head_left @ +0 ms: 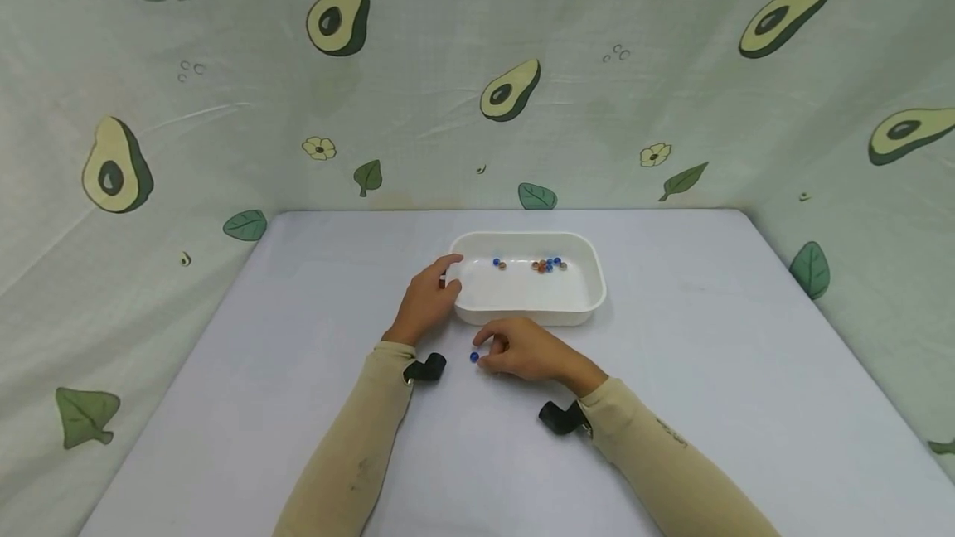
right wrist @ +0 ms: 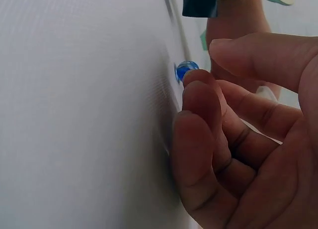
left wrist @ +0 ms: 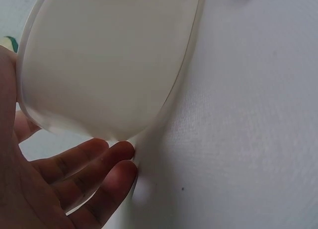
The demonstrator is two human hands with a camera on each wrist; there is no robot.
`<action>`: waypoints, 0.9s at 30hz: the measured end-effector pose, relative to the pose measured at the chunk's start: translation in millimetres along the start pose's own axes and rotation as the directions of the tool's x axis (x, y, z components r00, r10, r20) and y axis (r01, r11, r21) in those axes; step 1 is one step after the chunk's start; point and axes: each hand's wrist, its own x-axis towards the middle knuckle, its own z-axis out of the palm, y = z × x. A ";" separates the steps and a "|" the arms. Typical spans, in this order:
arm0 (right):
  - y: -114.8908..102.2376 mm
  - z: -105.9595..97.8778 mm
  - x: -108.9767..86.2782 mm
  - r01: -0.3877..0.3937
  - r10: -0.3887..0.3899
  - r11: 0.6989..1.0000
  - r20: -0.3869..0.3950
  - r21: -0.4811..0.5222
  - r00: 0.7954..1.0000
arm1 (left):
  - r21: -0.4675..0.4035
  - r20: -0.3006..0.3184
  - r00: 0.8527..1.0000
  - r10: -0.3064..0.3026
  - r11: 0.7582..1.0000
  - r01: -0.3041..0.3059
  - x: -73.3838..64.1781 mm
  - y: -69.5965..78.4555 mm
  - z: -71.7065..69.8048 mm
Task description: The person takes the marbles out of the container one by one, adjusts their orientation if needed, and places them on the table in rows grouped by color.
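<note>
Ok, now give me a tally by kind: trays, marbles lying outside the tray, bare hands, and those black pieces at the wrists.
White tray: 1
Blue marble outside the tray: 1
Bare hands, left hand and right hand: 2
Black wrist pieces: 2
Total: 6

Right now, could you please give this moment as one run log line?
left hand: holds white tray | right hand: at blue marble on table | other marbles: in tray
</note>
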 end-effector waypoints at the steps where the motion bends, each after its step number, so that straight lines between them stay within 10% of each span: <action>1: -0.7 -0.8 -0.6 0.001 -0.001 1.000 0.001 0.008 1.000 | 0.002 0.001 1.000 0.000 1.000 0.000 0.0 -0.2 -0.1; 27: -15.2 -79.8 -13.3 -0.011 0.030 0.992 -0.152 0.123 0.988 | -0.018 0.000 1.000 -0.030 0.999 0.030 0.2 -1.7 2.4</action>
